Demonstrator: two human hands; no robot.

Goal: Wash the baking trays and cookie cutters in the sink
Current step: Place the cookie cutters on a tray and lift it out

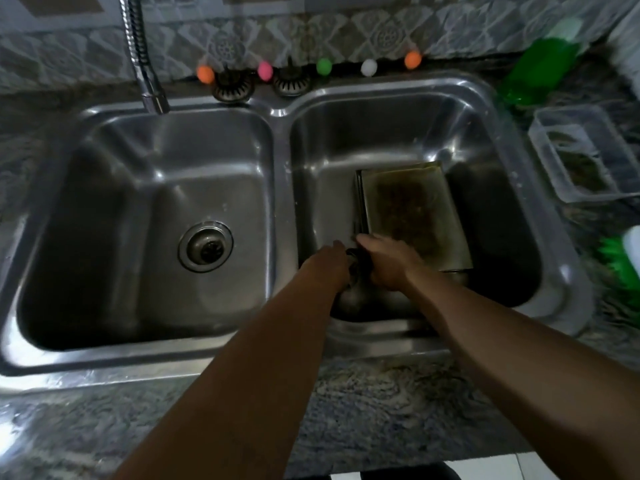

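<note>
Speckled grey stone makes up the desk [381, 393] at the near edge, and both forearms reach across it into the right basin of the steel sink [284, 209]. There the left hand [329, 268] and the right hand [388, 268] meet over a small dark thing [358, 263] held between them; it is too blurred to name, perhaps a scrubber or a cutter. The fingers of both hands look curled about it, though how tightly I cannot tell. Just beyond the right hand a baking tray [412, 213] leans in the same basin, its face brown with baked-on residue, and a second edge shows behind its left side, so likely more than one tray stands there. The left basin holds only its drain [205, 249]. Farther back the faucet [145, 64] hangs over the left basin with no water visible. To the right sit a clear container [581, 157] and a green bottle [536, 71]. Judging by the stained tray, the washing is at an early stage: scrubbing and rinsing remain, and no cookie cutters are plainly visible
</note>
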